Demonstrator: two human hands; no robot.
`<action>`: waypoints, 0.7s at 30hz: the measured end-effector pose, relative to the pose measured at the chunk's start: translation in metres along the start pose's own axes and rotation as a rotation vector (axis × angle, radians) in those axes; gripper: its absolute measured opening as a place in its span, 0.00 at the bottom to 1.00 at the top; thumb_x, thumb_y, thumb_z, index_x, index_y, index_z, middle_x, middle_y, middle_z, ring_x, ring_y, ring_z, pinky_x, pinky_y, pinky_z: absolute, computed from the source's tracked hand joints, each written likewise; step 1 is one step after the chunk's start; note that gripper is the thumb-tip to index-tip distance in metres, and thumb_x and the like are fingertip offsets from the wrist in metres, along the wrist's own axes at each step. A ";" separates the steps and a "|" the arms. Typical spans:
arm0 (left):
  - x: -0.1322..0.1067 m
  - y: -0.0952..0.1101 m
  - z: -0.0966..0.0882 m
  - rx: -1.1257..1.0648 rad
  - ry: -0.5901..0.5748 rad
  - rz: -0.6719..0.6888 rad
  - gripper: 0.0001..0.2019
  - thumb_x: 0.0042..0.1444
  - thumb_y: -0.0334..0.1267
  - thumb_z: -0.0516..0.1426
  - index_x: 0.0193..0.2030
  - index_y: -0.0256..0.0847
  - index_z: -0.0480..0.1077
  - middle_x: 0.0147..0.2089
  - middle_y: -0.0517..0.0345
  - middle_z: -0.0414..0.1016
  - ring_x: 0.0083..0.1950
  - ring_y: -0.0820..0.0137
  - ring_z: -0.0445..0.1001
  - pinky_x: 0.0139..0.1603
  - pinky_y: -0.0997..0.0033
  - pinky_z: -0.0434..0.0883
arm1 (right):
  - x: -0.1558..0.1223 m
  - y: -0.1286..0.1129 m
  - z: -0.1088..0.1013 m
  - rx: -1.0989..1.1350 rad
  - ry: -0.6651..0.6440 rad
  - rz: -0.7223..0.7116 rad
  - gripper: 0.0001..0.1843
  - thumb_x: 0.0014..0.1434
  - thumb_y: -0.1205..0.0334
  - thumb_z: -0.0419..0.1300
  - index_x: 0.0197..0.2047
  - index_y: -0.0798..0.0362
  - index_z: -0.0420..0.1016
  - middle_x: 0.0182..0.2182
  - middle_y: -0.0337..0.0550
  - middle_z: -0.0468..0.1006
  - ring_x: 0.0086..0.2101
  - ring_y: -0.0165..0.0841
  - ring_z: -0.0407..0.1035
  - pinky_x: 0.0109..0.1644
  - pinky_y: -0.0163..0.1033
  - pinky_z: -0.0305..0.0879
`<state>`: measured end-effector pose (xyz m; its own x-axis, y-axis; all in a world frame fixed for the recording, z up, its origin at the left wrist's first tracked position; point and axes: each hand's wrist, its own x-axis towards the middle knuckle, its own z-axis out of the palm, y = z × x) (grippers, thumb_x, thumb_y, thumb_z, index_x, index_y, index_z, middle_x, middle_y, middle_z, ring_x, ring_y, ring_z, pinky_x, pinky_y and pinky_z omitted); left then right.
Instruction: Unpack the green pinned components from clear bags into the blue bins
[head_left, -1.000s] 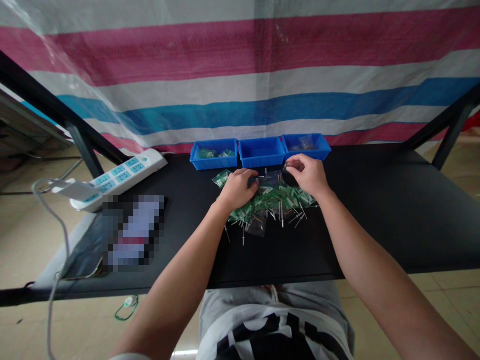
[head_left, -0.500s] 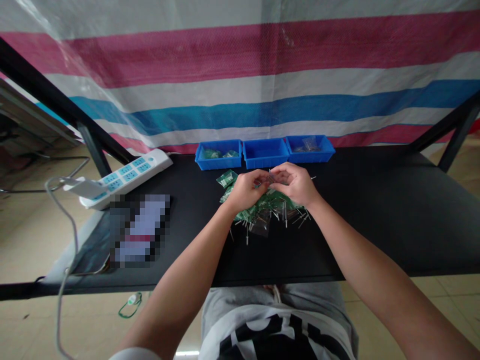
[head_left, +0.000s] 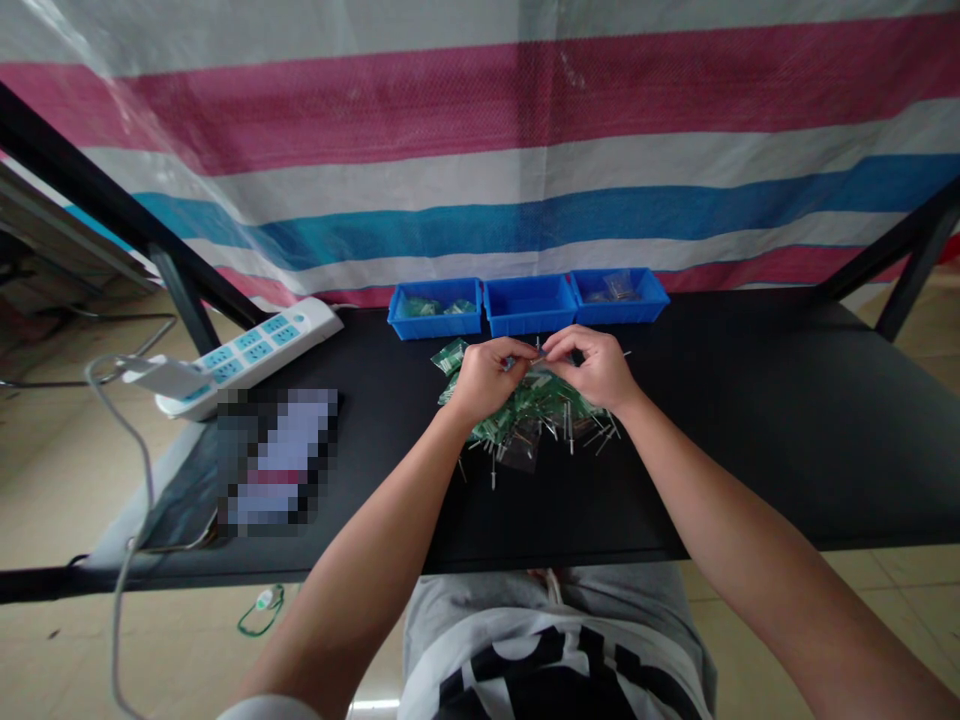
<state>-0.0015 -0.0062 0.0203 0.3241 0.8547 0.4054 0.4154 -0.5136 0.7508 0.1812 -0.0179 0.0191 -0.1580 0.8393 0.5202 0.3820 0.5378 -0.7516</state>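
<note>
Hands close together, left hand (head_left: 487,378) and right hand (head_left: 589,366) nearly meeting at the fingertips (head_left: 551,343) around something tiny, perhaps a metal pin (head_left: 538,348), too small to show whether clamped or only touched. Behind everything, a pink, white and blue striped tarpaulin (head_left: 480,150), hanging along the far side of the black bench (head_left: 735,470), probably as a screen. Near the bench's left end, a white power strip (head_left: 247,355) with blue socket panels, and a grey cable (head_left: 120,440) looping down past the edge, with a pixelated patch (head_left: 274,460) just in front of the strip. Along the far edge, three blue plastic bins side by side, likely lined up for easy reach: left bin (head_left: 435,318) with green packets, middle bin (head_left: 529,305), right bin (head_left: 619,297) with a clear bag. Directly under the hands, between the forearms, a heap of green and clear plastic packets (head_left: 532,410) among loose silver rivets (head_left: 571,435). No brand or legible writing anywhere.
</note>
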 end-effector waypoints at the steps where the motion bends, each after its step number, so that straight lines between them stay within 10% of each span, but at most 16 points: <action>1: 0.000 0.000 0.000 0.000 -0.003 -0.012 0.08 0.53 0.31 0.57 0.37 0.40 0.78 0.37 0.57 0.81 0.37 0.70 0.78 0.39 0.70 0.73 | 0.000 0.000 0.000 0.012 0.002 0.031 0.05 0.51 0.60 0.66 0.27 0.51 0.76 0.30 0.42 0.81 0.33 0.35 0.74 0.39 0.41 0.69; 11: 0.002 -0.004 0.007 -0.363 0.007 -0.194 0.22 0.48 0.37 0.62 0.51 0.36 0.70 0.25 0.63 0.72 0.24 0.76 0.66 0.25 0.76 0.63 | -0.003 0.006 0.004 0.216 0.038 0.168 0.19 0.52 0.58 0.65 0.48 0.50 0.70 0.27 0.36 0.78 0.25 0.30 0.70 0.30 0.36 0.65; 21: 0.006 0.001 0.004 -0.506 0.013 -0.334 0.18 0.44 0.35 0.60 0.44 0.35 0.73 0.24 0.62 0.75 0.23 0.74 0.68 0.27 0.73 0.67 | -0.003 0.002 -0.001 0.207 0.009 0.147 0.08 0.52 0.57 0.65 0.33 0.52 0.77 0.27 0.40 0.79 0.26 0.31 0.70 0.31 0.37 0.65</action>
<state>0.0047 -0.0024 0.0214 0.2343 0.9661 0.1087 0.0362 -0.1204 0.9921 0.1835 -0.0197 0.0167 -0.1062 0.9095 0.4019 0.2052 0.4156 -0.8861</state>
